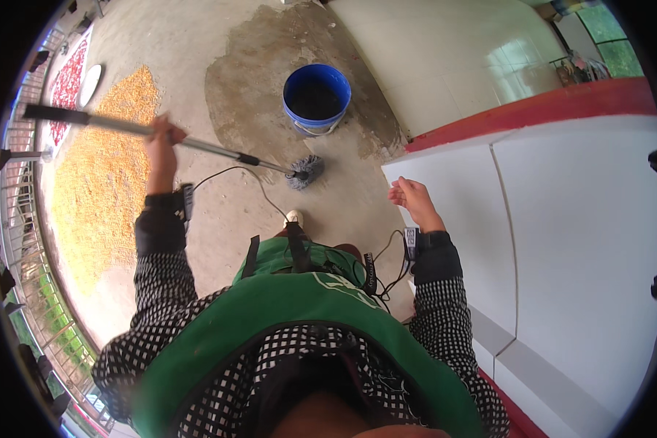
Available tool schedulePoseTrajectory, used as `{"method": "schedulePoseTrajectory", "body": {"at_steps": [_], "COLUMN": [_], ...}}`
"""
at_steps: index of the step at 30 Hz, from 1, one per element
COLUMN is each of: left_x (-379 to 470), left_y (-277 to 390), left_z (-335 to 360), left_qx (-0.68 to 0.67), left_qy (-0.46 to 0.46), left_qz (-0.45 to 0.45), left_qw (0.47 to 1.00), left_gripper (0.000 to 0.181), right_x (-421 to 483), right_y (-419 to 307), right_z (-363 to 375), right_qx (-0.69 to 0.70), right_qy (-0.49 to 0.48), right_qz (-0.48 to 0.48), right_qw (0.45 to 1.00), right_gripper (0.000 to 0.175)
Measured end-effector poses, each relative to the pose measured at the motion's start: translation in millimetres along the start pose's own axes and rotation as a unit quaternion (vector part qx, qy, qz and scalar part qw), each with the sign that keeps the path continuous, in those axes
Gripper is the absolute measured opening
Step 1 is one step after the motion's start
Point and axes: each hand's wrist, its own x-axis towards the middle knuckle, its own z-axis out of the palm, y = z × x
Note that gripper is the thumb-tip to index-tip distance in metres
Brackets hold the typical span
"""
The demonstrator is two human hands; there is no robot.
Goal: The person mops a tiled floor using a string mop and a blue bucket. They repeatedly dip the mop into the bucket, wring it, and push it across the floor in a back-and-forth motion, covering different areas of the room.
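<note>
My left hand (163,150) is closed around the metal pole of a mop (211,148), whose black grip end points to the left and looks blurred. The mop's grey shaggy head (305,172) rests on the concrete floor, or just above it; which one I cannot tell. Just beyond the head stands a blue plastic bucket (333,117) with dark contents and its wire handle hanging down on the near side. My right hand (413,200) holds nothing, its fingers loosely curled and a little apart, in front of the white wall on the right.
Yellow grain, looking like corn kernels (101,197), is spread on the floor at left. Past it lie red produce (68,82) and a round pale tray (90,86), beside a metal railing (24,202). A wet patch (241,71) surrounds the bucket. A white wall (575,219) stands at right.
</note>
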Motion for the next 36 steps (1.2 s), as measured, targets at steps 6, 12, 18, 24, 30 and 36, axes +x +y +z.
{"method": "schedulePoseTrajectory", "body": {"at_steps": [6, 12, 18, 24, 30, 36], "left_x": [-60.5, -136.4, -197.0, -227.1, -244.0, -245.5], "left_y": [103.0, 141.7, 250.8, 372.6, 471.9, 555.2], "left_z": [-76.9, -91.0, -102.4, -91.9, -66.7, -66.1], "left_qx": [0.013, 0.178, 0.081, 0.221, 0.77, 0.921], "left_qy": [0.167, 0.263, 0.303, 0.375, 0.199, 0.116], "left_qz": [0.043, 0.11, 0.085, 0.156, 0.215, 0.177], "left_qw": [0.985, 0.942, 0.946, 0.887, 0.566, 0.326], "left_gripper": [0.027, 0.036, 0.042, 0.037, 0.023, 0.018], "right_x": [61.1, 89.7, 57.8, 34.6, 29.1, 35.4], "right_y": [28.5, 88.3, 143.6, 176.2, 184.2, 169.6], "right_z": [19.2, 37.4, 57.9, 62.6, 75.3, 84.1], "right_qx": [0.011, -0.006, 0.016, 0.113, 0.154, 0.26], "right_qy": [-0.006, 0.001, 0.054, 0.021, -0.002, 0.091], "right_qz": [0.069, 0.148, 0.263, 0.307, 0.285, 0.27], "right_qw": [0.998, 0.989, 0.963, 0.945, 0.946, 0.923], "right_gripper": [0.028, 0.034, 0.045, 0.06, 0.052, 0.036]}}
